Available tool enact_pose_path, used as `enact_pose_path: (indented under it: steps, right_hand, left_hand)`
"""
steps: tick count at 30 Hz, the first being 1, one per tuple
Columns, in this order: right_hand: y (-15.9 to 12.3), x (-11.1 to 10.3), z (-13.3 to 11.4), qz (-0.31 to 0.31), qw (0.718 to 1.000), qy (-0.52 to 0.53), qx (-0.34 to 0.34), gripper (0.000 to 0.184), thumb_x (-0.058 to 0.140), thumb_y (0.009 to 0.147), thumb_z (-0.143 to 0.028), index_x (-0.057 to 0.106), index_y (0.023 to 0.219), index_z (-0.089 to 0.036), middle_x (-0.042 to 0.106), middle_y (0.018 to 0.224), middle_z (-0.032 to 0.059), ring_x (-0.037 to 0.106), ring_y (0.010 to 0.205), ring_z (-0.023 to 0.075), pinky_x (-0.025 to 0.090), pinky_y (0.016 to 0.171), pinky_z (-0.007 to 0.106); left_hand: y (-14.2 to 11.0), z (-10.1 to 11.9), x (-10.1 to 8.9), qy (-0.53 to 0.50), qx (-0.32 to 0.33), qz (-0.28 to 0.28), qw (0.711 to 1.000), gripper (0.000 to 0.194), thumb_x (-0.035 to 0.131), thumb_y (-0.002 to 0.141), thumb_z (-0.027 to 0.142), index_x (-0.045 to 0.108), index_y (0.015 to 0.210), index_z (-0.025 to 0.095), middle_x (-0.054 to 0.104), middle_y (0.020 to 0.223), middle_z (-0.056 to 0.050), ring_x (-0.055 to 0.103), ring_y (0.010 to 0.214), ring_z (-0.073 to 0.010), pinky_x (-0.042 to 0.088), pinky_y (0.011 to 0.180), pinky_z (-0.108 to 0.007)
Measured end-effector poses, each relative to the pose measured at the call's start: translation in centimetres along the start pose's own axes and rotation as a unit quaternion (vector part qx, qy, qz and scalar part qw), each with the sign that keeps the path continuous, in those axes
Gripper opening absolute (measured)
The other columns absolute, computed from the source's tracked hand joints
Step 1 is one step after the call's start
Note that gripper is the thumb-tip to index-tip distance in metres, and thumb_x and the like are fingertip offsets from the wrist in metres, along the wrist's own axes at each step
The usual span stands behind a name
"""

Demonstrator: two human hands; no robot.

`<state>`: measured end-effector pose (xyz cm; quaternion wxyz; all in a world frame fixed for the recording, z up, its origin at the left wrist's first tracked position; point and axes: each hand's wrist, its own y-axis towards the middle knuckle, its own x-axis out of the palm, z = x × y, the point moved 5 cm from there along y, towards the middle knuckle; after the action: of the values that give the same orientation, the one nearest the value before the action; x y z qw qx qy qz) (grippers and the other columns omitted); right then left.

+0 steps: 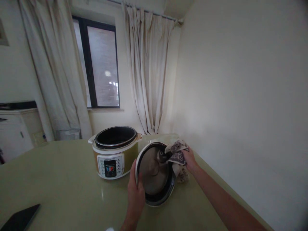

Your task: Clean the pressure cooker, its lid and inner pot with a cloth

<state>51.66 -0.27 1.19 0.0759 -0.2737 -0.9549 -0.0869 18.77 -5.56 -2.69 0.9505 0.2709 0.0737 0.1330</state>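
Observation:
My left hand point(136, 187) grips the rim of a round pressure cooker lid point(151, 176), tilted on edge with its metal underside facing me. In my right hand point(191, 160) is a bunched patterned cloth point(177, 155), pressed against the upper right of the lid's underside, near a dark round fitting point(162, 156). Part of the cloth hangs down behind the lid's right rim. Just left of the lid stands the electric pressure cooker point(110, 163), white and gold with a front control panel. Its top is uncovered, showing a dark inner pot point(116, 136).
The pale green tabletop point(64, 179) runs up to a white wall point(240, 96) on the right. A dark flat object point(20, 219) lies at the table's near left. Behind are curtains point(149, 64), a window point(103, 64) and a white cabinet point(14, 131).

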Motion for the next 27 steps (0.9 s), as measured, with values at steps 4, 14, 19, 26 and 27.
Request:
enact_pose_path:
  steps: [4, 14, 19, 26, 27]
  right_hand:
    - [0.0, -0.7, -0.3, 0.013, 0.994, 0.087, 0.060, 0.040, 0.074, 0.067, -0.023, 0.072, 0.107, -0.024, 0.083, 0.087, 0.0024, 0.080, 0.079, 0.0261, 0.066, 0.074, 0.037]
    - [-2.5, -1.3, 3.6, -0.077, 0.990, 0.071, 0.094, 0.046, 0.079, 0.063, -0.034, 0.071, 0.107, -0.025, 0.084, 0.100, 0.0050, 0.081, 0.096, 0.0308, 0.066, 0.082, 0.042]
    - [-1.9, -4.1, 3.7, -0.009, 0.997, -0.066, -0.037, 0.044, 0.071, 0.068, -0.044, 0.076, 0.107, -0.023, 0.082, 0.116, 0.0097, 0.075, 0.113, 0.0347, 0.061, 0.095, 0.046]
    - [-0.9, -11.3, -1.4, 0.128, 0.982, -0.024, -0.135, 0.063, 0.079, 0.071, -0.050, 0.068, 0.128, -0.026, 0.078, 0.124, 0.0071, 0.074, 0.109, 0.0301, 0.061, 0.094, 0.044]
    - [-1.1, -11.5, -2.4, 0.103, 0.982, -0.030, -0.153, 0.065, 0.081, 0.072, -0.051, 0.067, 0.131, -0.027, 0.078, 0.126, 0.0068, 0.074, 0.111, 0.0299, 0.061, 0.096, 0.045]
  left_hand:
    - [0.1, 3.8, 0.4, 0.097, 0.209, -0.064, 0.971, 0.062, 0.039, 0.107, 0.010, 0.043, 0.164, 0.033, 0.060, 0.158, -0.006, 0.057, 0.147, -0.0201, 0.051, 0.120, -0.040]
    - [-1.5, 6.6, -0.9, 0.288, 0.488, -0.179, 0.804, 0.065, 0.041, 0.108, 0.009, 0.036, 0.169, 0.030, 0.061, 0.157, -0.012, 0.058, 0.144, -0.0234, 0.056, 0.112, -0.037]
    - [-2.8, 6.6, -1.4, 0.315, 0.545, -0.188, 0.754, 0.057, 0.049, 0.109, 0.018, 0.046, 0.164, 0.030, 0.057, 0.159, -0.015, 0.054, 0.147, -0.0282, 0.055, 0.114, -0.043]
    - [-5.3, 5.8, -0.1, 0.334, 0.607, -0.200, 0.692, 0.060, 0.064, 0.102, 0.022, 0.052, 0.160, 0.034, 0.065, 0.150, -0.014, 0.061, 0.139, -0.0352, 0.057, 0.110, -0.056]
    - [-5.5, 5.6, 0.1, 0.335, 0.611, -0.196, 0.690, 0.060, 0.066, 0.102, 0.024, 0.053, 0.159, 0.035, 0.065, 0.150, -0.014, 0.062, 0.138, -0.0356, 0.056, 0.110, -0.057]
